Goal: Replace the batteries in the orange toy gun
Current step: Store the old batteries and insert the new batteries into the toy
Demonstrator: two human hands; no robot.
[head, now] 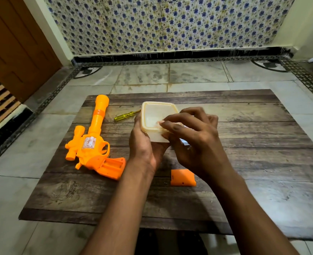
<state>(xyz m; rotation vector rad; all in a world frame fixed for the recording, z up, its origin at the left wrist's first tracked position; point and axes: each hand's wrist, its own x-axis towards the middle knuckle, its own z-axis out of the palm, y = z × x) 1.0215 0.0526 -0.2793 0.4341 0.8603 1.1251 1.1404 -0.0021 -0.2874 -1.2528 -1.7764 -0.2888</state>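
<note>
- The tiled floor (198,74) fills the lower half of the view, meeting a blue-flowered wall (161,21); a brown door (14,43) on the left is cut off by the frame edge.
- A wood-patterned mat (262,172) lies flat on the floor; its right corner runs out of the picture.
- The orange toy gun (95,142) lies on its side on the left part of the mat, barrel pointing away. Its grip faces the near side with the battery bay open; whether any batteries sit inside is hard to make out.
- The right hand (194,142) hovers over the near right corner of a container, fingers bent and spread, fingertips at the rim. It covers that corner, so whether it pinches anything there I cannot tell.
- The left hand (144,146) grips the container from the near left side, thumb along its left wall, fingers hidden underneath.
- The cream plastic container (157,115) is held near the mat's middle, tilted; its milky lid hides the contents.
- The orange battery cover (183,177) lies on the mat just below the hands, apart from the gun.
- A yellow screwdriver (126,115) lies between gun barrel and container; its tip is blurred.
</note>
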